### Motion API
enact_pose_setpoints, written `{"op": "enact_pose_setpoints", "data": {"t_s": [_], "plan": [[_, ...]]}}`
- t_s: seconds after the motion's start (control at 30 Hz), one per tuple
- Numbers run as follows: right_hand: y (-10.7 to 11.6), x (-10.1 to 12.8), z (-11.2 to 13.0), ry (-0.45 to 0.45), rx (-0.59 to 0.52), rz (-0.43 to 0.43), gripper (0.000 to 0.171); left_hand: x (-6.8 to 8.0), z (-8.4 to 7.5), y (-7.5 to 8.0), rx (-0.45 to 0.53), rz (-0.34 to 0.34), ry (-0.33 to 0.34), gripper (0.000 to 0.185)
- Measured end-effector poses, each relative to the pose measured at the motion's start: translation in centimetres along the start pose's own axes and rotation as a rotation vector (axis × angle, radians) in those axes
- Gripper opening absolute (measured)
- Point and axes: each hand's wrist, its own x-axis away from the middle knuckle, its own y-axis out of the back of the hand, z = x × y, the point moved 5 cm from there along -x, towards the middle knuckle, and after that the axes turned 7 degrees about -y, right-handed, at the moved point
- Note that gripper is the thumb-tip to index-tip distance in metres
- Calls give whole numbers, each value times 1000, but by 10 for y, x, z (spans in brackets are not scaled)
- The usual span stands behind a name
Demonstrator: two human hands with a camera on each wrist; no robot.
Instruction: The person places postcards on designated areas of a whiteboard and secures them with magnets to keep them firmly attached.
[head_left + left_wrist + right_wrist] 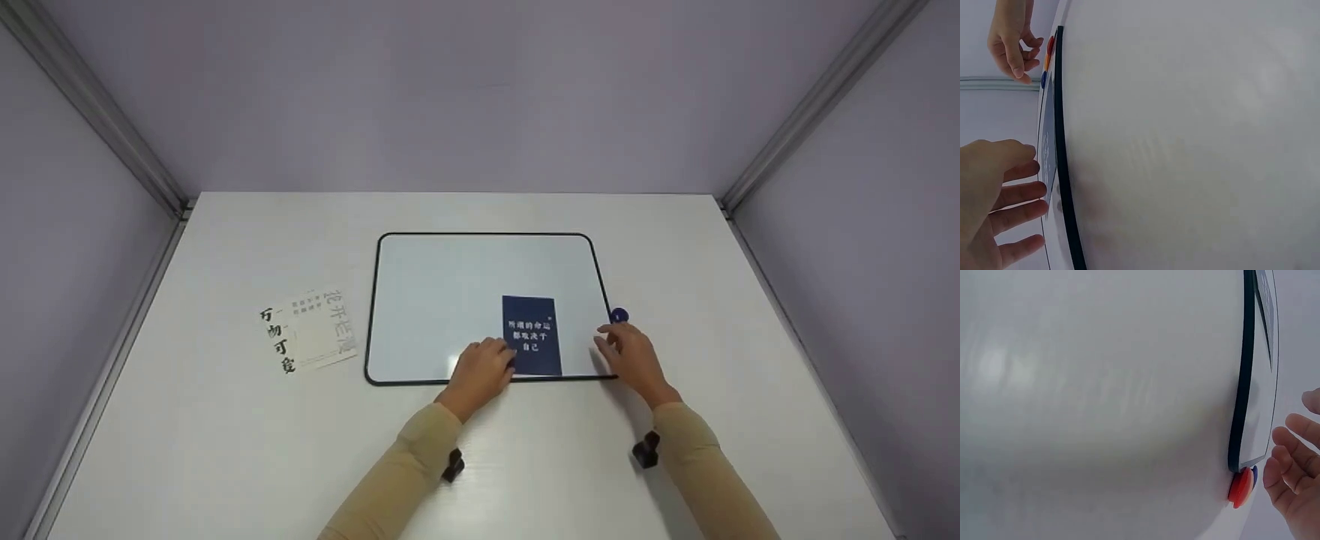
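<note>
Lying on the whiteboard point(450, 300) at lower centre, the blue card point(532, 334) touches the left hand's point(484, 369) straight fingers; the right hand point(628, 355), relaxed and holding nothing, hovers beside the board's right edge.

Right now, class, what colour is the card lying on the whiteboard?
Dark blue with white characters; the card on the whiteboard shows best in the head view.

Open table point(525, 465) lay around my forearms, and the far whiteboard point(450, 285) surface was bare. My right hand point(630, 358) had round magnets point(619, 316) just beyond its fingertips at the board's right edge. Loose cards point(311, 337) blocked the left side; walls closed three sides.
</note>
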Motion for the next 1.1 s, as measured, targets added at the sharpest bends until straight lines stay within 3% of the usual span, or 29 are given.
{"op": "enact_pose_setpoints", "data": {"t_s": [0.33, 0.57, 0.83, 1.1], "plan": [[0, -2, -12, -41, -29, -4, 21, 5, -4, 1, -11, 41, -72, 31], [1, -4, -18, -95, -46, 20, 24, 7, -6, -4, 9, 138, -82, 34], [4, -8, -20, -98, -66, -3, 22, 8, -8, -6, 57, 190, -77, 36], [6, -11, -26, -175, -72, 24, 25, 6, -10, -11, 51, 192, -99, 37]]}}
